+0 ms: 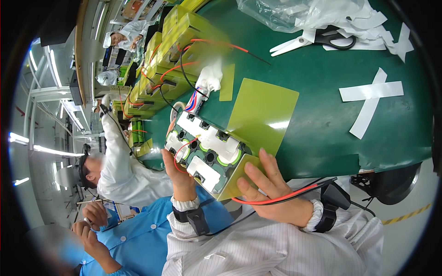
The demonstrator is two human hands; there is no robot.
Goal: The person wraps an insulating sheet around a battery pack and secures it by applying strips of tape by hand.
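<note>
A battery pack (209,142) of cylindrical cells, with white pads on its upper face and a thin red wire across it, is tilted in front of me. My left hand (180,178) grips its near left side, mostly hidden behind the pack. On the right, a yellow-green insulating board (238,177) lies against the pack's side. The fingers of my right hand (276,195) press on that board and hold the pack from this side. Red and black wires (285,195) run from beneath the board over my right hand. A larger yellow-green sheet (263,115) lies flat just beyond the pack.
Stacked yellow-green battery packs (179,41) with loose leads stand at the far left, by a white tube (197,99). Scissors (313,41), white strips (372,94) and a plastic bag (281,14) lie on the green table (317,152). A person in blue (138,234) is close on my left.
</note>
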